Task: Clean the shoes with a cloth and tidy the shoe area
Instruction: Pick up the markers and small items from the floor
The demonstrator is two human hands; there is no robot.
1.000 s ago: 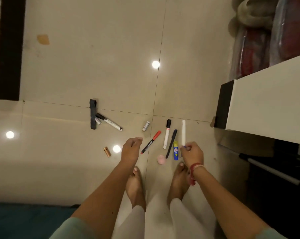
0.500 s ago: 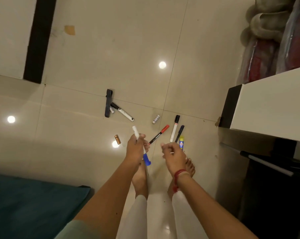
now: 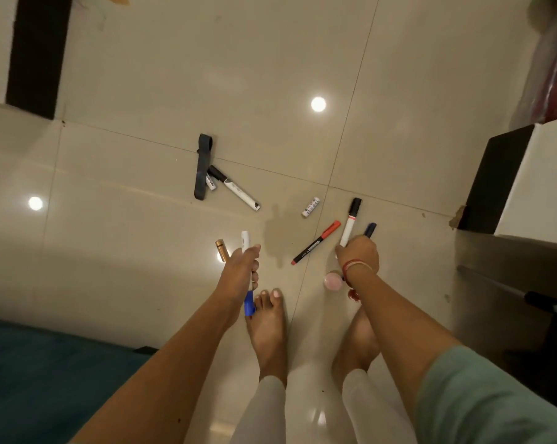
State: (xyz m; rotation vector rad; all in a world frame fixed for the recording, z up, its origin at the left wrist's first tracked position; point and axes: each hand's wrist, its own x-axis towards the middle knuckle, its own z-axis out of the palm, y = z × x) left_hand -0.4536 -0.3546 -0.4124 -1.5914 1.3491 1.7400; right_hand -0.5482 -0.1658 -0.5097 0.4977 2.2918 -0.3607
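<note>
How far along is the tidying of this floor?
Early. The left hand holds one blue-capped marker, and the right hand is reaching the black-capped marker. Left on the floor: the red-capped pen, another marker, a dark strap, a gold tube. No shoes or cloth show.

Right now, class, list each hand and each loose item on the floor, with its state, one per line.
left hand: closed around white marker with blue cap
right hand: reaching down onto white marker with black cap
red-capped black pen: lying loose on tile
dark blue pen: mostly hidden by right hand
black strap: lying flat
copper-coloured tube: lying on floor
round pink lid: resting by wrist
</note>
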